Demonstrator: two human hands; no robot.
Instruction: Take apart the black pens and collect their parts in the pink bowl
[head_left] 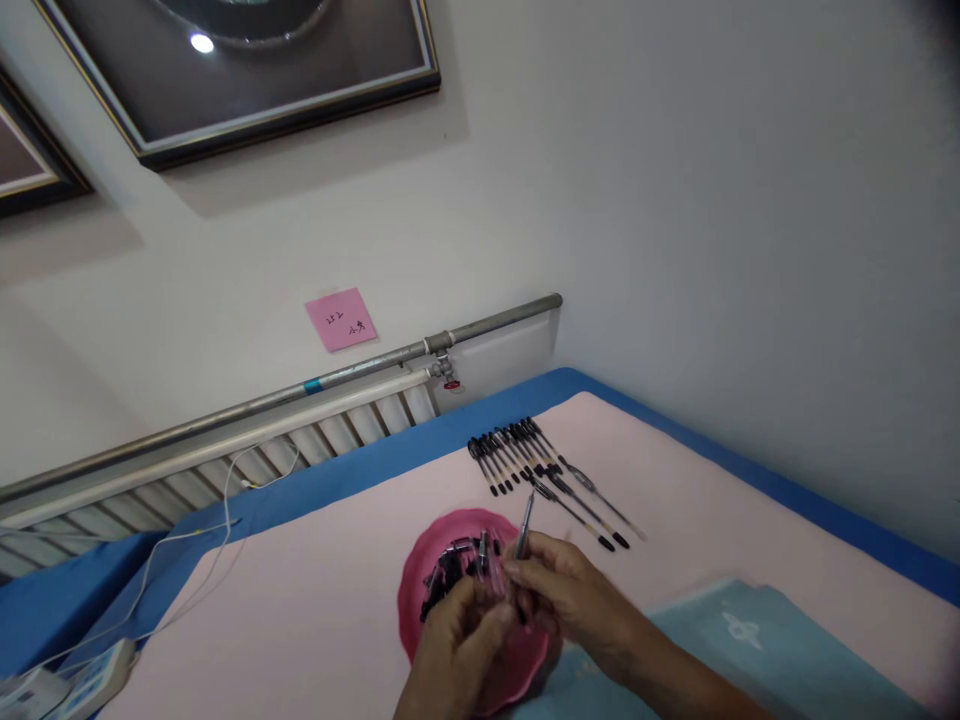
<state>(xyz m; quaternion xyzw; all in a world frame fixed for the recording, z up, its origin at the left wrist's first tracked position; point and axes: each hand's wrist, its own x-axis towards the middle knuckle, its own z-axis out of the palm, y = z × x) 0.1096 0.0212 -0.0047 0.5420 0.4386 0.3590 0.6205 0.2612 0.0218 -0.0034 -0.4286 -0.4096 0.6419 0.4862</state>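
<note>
My left hand (457, 640) and my right hand (566, 595) meet over a pink bowl (427, 555) that holds several black pen parts (450, 570). My right hand pinches a thin pen refill (525, 525) that points up and away. My left hand's fingers are curled around a small dark pen piece (484, 555) next to it. Beyond the bowl, a row of several assembled black pens (525, 460) lies side by side on the pink cloth (315, 600).
The pink cloth covers a blue-edged table (390, 455) set against a white wall. A light blue cloth (750, 640) lies at the near right. A radiator (225, 465) and a metal pipe (360, 370) run behind the table. A white cable (187, 540) and a device (67, 685) sit at the left.
</note>
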